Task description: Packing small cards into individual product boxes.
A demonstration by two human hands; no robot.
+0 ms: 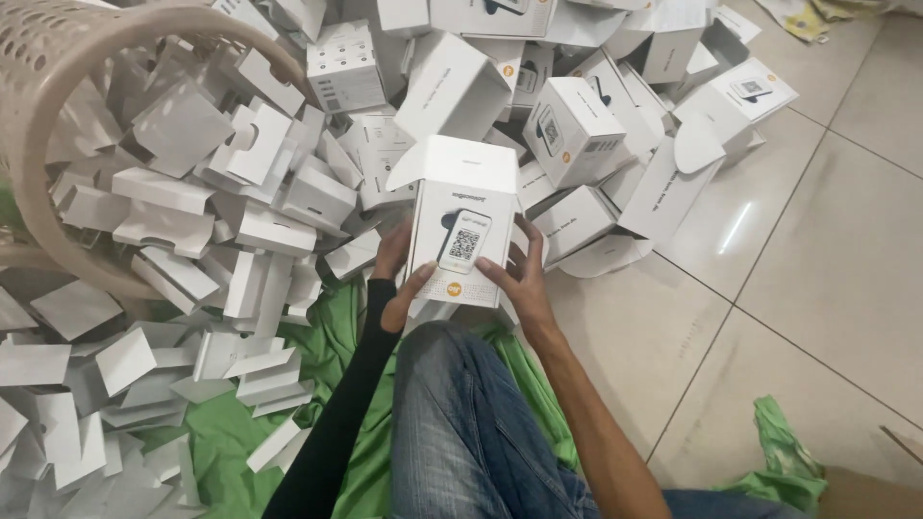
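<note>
While both hands grip it, the white box [463, 223] stands upright above the person's knee, its printed front turned to the camera and its top flap open. Left hand [396, 274], in a black sleeve, clasps the box's left edge, thumb laid across the lower front. Right hand [520, 274] clasps the right edge, thumb pressed on the lower front near the orange dot. Behind the box lies a heap of similar white boxes [577, 130] on the tiled floor [827, 269], some shut, some with flaps loose. To the left, a beige plastic basket [43, 144] lies tipped on its side, with folded white card inserts [192, 211] spilling out across a green cloth [336, 336]. More inserts cover the cloth toward the lower left. Blue jeans [461, 432] fill the lower centre.
</note>
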